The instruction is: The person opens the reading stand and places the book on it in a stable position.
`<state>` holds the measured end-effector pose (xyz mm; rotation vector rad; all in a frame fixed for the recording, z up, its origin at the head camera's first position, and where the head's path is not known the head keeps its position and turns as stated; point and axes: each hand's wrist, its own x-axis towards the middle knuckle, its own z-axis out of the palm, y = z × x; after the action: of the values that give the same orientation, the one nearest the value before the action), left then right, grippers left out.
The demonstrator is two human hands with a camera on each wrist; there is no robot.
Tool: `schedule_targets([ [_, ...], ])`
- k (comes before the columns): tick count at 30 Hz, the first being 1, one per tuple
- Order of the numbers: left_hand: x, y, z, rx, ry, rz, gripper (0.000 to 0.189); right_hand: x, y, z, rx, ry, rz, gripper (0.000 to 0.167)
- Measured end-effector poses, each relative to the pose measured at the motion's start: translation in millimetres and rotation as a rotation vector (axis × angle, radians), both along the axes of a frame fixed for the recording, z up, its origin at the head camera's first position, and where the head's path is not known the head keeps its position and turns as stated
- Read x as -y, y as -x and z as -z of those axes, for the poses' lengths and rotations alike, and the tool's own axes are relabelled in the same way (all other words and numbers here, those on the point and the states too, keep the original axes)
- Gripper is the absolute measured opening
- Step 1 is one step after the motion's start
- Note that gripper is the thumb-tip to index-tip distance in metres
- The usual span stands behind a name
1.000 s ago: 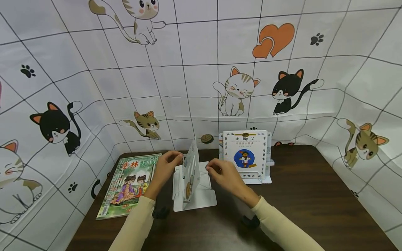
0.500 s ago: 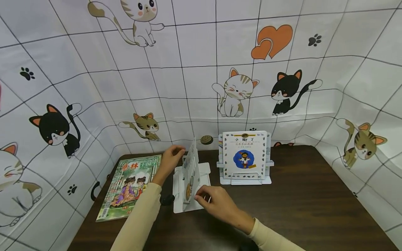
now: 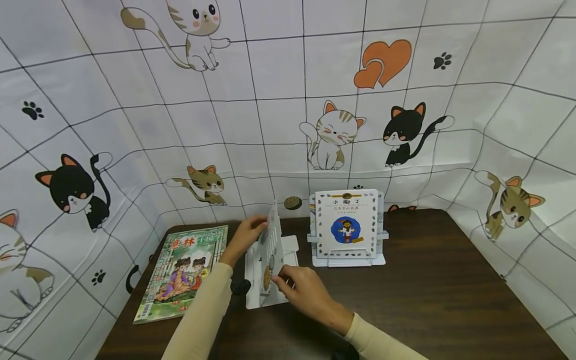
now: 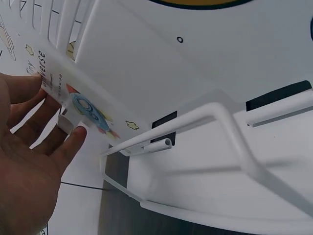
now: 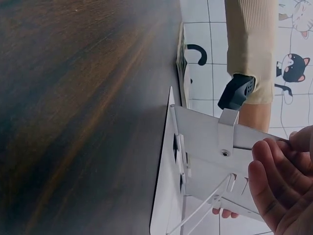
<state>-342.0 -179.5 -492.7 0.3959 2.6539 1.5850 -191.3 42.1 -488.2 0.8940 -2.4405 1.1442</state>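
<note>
A white book stand (image 3: 272, 250) with a cartoon print is turned sideways on the table, its back panel upright on a flat base. My left hand (image 3: 246, 237) holds the panel's far side edge; in the left wrist view, the thumb lies at the printed face and the fingers curl by a small white side tab (image 4: 65, 121). The near side edge is pinched between the thumb and fingers of my right hand (image 3: 310, 295). In the right wrist view, a thin wire prop (image 5: 205, 203) runs from the back of the panel towards the base (image 5: 164, 196).
To the right, a second white stand (image 3: 380, 235) bears a white picture book (image 3: 366, 225) with a blue round picture. A green magazine (image 3: 180, 275) lies flat at the left. The dark wooden table (image 3: 427, 300) ends at a cat-print cloth (image 3: 279, 120).
My right hand has moved left and nearer, from beside the stand's back to the panel's near edge. The left hand stays at the far edge. The head view has shifted slightly.
</note>
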Motion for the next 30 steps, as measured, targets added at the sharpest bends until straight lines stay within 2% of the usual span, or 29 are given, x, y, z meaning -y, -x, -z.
schedule_targets([
  [5, 6.0, 0.1, 0.1, -0.002, -0.01, -0.036, 0.041, -2.1, 3.2, -1.7, -0.01, 0.017, -0.001, 0.019],
  [12, 22.5, 0.3, 4.5, 0.006, -0.023, -0.134, 0.041, -10.2, 13.3, -4.7, 0.029, 0.008, 0.07, 0.017],
  [17, 33.4, -3.7, 4.9, 0.014, -0.046, -0.186, 0.043, -15.9, 22.2, -3.2, 0.053, 0.023, 0.108, 0.016],
  [25, 40.2, -7.7, 3.4, -0.001, -0.067, -0.286, 0.043, -21.9, 43.8, -2.3, 0.101, 0.063, 0.177, 0.018],
  [30, 43.8, -9.4, 5.8, 0.007, -0.062, -0.346, 0.041, -27.8, 62.9, -2.8, 0.074, 0.065, 0.247, 0.016],
])
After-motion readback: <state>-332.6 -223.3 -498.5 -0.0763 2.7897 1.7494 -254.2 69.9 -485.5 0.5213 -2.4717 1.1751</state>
